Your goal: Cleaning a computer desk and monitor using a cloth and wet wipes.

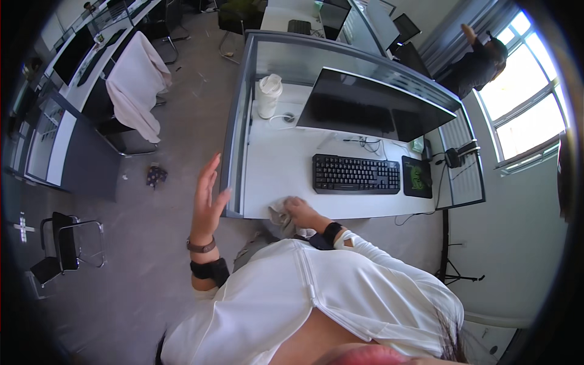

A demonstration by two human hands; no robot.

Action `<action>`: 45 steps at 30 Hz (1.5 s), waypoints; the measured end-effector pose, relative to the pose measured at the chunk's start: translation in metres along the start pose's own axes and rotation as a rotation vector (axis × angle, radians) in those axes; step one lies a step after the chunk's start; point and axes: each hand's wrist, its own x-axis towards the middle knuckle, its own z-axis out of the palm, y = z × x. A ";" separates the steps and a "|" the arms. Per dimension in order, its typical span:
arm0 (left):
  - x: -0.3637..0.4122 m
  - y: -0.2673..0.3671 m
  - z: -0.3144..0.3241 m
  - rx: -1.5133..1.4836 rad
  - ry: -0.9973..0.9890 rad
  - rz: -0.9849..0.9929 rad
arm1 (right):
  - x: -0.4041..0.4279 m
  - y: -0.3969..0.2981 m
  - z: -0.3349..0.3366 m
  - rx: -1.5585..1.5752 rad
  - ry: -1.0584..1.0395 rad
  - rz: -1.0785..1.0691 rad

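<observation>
My right hand [300, 211] grips a crumpled light-coloured cloth [280, 212] at the front edge of the white desk [273, 175]. Part of the cloth hangs below that edge. Raised outside the desk's left glass partition [233, 137], my left hand [209, 205] holds nothing, its fingers extended and the thumb apart. A black keyboard [356, 174] lies to the right of the cloth, with a black mouse pad [416, 177] bearing a green design beside it. Behind them stands a monitor [369, 105] with a dark screen.
A white bottle-like container [269, 96] stands at the desk's back left, near a cable grommet [289, 117]. Loose cables [372, 145] lie under the monitor. A black chair [64, 246] and a small dark patterned item [156, 176] are on the floor to the left. Another person [477, 64] is by the window.
</observation>
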 end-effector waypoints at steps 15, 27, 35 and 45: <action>-0.002 0.010 0.033 0.255 0.311 0.148 | -0.005 0.002 -0.025 0.162 0.034 -0.035; -0.001 0.030 0.059 0.068 0.555 -0.062 | -0.055 0.069 -0.072 0.299 -0.031 -0.062; -0.001 0.018 0.052 0.190 0.809 -0.065 | -0.142 0.157 -0.123 0.443 0.044 0.054; 0.005 0.009 0.062 0.333 1.118 -0.003 | -0.263 0.259 -0.155 0.437 0.388 0.378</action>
